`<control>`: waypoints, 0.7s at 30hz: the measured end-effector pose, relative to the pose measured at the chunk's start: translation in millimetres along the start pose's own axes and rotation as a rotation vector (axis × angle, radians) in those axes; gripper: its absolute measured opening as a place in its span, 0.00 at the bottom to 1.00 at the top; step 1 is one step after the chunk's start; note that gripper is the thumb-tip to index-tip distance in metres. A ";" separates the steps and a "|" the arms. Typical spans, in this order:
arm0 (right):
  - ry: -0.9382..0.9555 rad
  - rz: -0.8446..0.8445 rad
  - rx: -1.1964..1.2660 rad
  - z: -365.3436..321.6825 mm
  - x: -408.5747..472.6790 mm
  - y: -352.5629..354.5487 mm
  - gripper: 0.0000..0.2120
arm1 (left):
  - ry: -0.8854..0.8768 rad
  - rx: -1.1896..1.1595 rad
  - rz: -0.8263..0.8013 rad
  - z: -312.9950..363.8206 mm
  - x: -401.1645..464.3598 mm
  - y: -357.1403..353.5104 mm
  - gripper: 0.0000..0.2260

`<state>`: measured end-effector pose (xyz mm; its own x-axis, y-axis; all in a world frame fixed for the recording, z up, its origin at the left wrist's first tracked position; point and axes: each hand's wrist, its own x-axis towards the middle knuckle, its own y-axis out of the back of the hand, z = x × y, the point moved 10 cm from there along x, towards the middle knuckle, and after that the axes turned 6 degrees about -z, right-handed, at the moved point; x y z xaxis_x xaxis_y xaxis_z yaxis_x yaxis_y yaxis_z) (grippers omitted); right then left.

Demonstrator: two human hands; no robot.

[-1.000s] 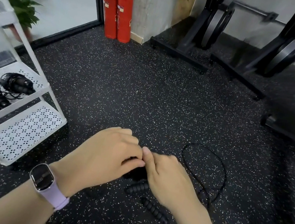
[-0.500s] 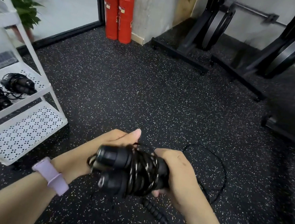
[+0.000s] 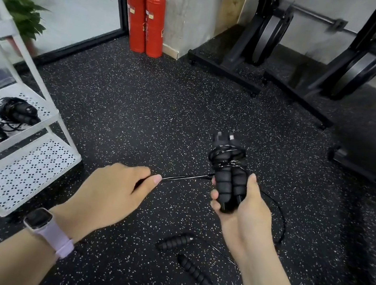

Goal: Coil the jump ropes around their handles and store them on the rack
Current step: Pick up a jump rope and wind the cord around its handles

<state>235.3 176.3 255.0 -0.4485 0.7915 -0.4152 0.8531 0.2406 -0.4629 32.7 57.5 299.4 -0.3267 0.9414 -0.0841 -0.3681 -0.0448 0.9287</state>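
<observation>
My right hand (image 3: 243, 209) grips the lower ends of two black ribbed jump-rope handles (image 3: 228, 172), held upright side by side with cord wound around their upper part. A taut stretch of thin black cord (image 3: 185, 177) runs left from the handles to my left hand (image 3: 118, 190), which pinches its end between thumb and fingers. A second jump rope (image 3: 187, 255) lies uncoiled on the floor below my hands, its two handles apart and its cord looping behind my right hand. The white rack (image 3: 26, 169) stands at the left; coiled ropes (image 3: 15, 109) lie on its middle shelf.
Two red fire extinguishers (image 3: 145, 15) stand against the far wall corner. Black exercise machines (image 3: 298, 51) on floor frames fill the back right. A potted plant (image 3: 24, 10) sits behind the rack. The speckled rubber floor (image 3: 150, 110) lies between the rack and the machines.
The handle bundle has turned from lying sideways between both hands to upright in my right hand. My left hand has let go of the bundle and moved left, pulling the cord end taut.
</observation>
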 end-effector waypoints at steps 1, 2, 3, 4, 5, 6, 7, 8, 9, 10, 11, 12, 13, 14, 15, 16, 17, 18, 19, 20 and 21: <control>0.033 0.069 -0.163 -4.3 0.1 9.8 0.23 | -0.049 0.013 0.016 6.3 -0.7 4.3 0.23; 0.071 0.120 -0.368 -9.4 -1.0 15.4 0.22 | -0.101 0.016 0.032 12.1 -1.9 7.7 0.23; 0.112 0.150 -0.564 -14.5 -3.0 16.4 0.22 | -0.145 0.019 0.045 17.8 -2.9 10.6 0.22; 0.152 0.162 -0.720 -17.5 -4.2 15.3 0.22 | -0.183 0.029 0.063 22.6 -4.2 13.6 0.22; 0.186 0.160 -0.825 -18.2 -5.0 13.3 0.21 | -0.213 0.046 0.073 26.7 -5.9 16.1 0.21; 0.217 0.151 -0.894 -18.3 -6.0 10.4 0.21 | -0.245 0.061 0.085 30.2 -7.2 17.9 0.21; 0.237 0.136 -0.956 -18.1 -6.6 6.2 0.20 | -0.266 0.071 0.085 32.9 -8.3 18.8 0.20; 0.245 0.116 -1.016 -17.0 -6.4 1.5 0.19 | -0.292 0.074 0.087 35.3 -9.3 19.0 0.20; 0.247 0.092 -1.070 -15.0 -5.7 -3.0 0.19 | -0.312 0.070 0.078 38.1 -10.7 19.2 0.19; 0.248 0.068 -1.119 -12.7 -5.0 -6.5 0.18 | -0.346 0.061 0.077 42.1 -12.2 19.4 0.19; 0.254 0.044 -1.164 -10.7 -5.2 -10.5 0.18 | -0.376 0.057 0.065 47.0 -13.4 19.0 0.18; 0.269 0.019 -1.213 -9.1 -6.2 -15.3 0.18 | -0.411 0.051 0.061 52.0 -14.8 18.1 0.18; 0.287 -0.012 -1.274 -7.0 -8.1 -21.2 0.19 | -0.433 0.051 0.048 57.0 -15.7 17.2 0.17; 0.302 -0.050 -1.348 -3.6 -10.4 -27.9 0.20 | -0.450 0.058 0.043 60.7 -16.2 15.5 0.16; 0.309 -0.093 -1.431 1.3 -13.1 -34.6 0.21 | -0.454 0.066 0.029 63.7 -16.4 12.9 0.16; 0.311 -0.139 -1.517 7.4 -15.7 -40.9 0.22 | -0.465 0.066 0.021 67.1 -17.2 10.1 0.15; 0.315 -0.195 -1.593 14.1 -18.1 -47.0 0.23 | -0.473 0.053 0.006 70.5 -18.7 7.3 0.14; 0.318 -0.263 -1.639 21.3 -20.1 -52.4 0.23 | -0.477 0.035 -0.007 71.2 -19.3 4.2 0.13; 0.317 -0.340 -1.643 28.1 -22.3 -57.4 0.24 | -0.471 0.005 -0.024 70.1 -19.2 1.7 0.13; 0.309 -0.415 -1.603 33.6 -24.3 -61.2 0.24 | -0.460 -0.035 -0.035 67.5 -17.9 1.2 0.14; 0.298 -0.472 -1.523 36.7 -25.5 -63.5 0.25 | -0.439 -0.081 -0.051 63.8 -15.6 1.6 0.13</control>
<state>182.8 120.2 266.2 -0.8228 0.5215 -0.2260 0.2029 0.6410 0.7402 92.8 64.0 325.3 0.0881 0.9949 0.0484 -0.4465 -0.0040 0.8948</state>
